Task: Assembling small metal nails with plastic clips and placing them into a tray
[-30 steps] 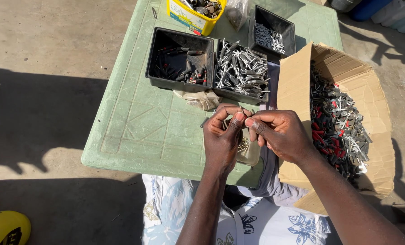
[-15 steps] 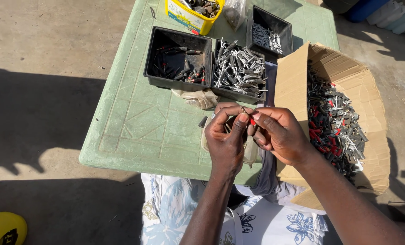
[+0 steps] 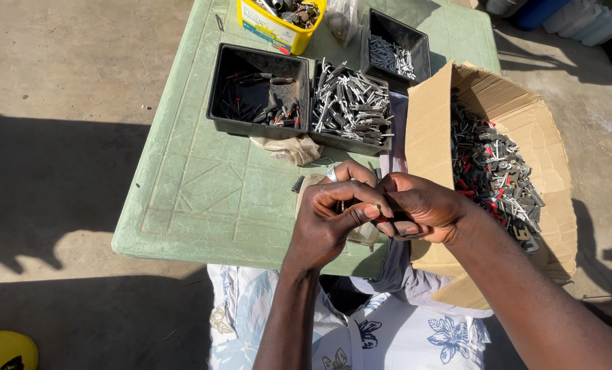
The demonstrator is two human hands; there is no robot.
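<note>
Two trays (image 3: 258, 89) (image 3: 350, 106) sit side by side mid-table (image 3: 196, 199); a tub (image 3: 278, 20) and a third tray (image 3: 396, 42) stand behind them. A cardboard box (image 3: 498, 178) rests at the right edge.

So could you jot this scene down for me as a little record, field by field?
Setting: outdoors in sun, green plastic table
Left hand: fingers pinched on a small part, meeting the right hand
Right hand: grips a small dark part; what it is cannot be told
Cardboard box: at the person's right, holds mixed metal parts with red and black bits
Black trays: one with dark parts, one with silvery metal parts, one smaller behind
Yellow tub: far edge, holds scrap pieces
Cloth: crumpled, before the trays
</note>
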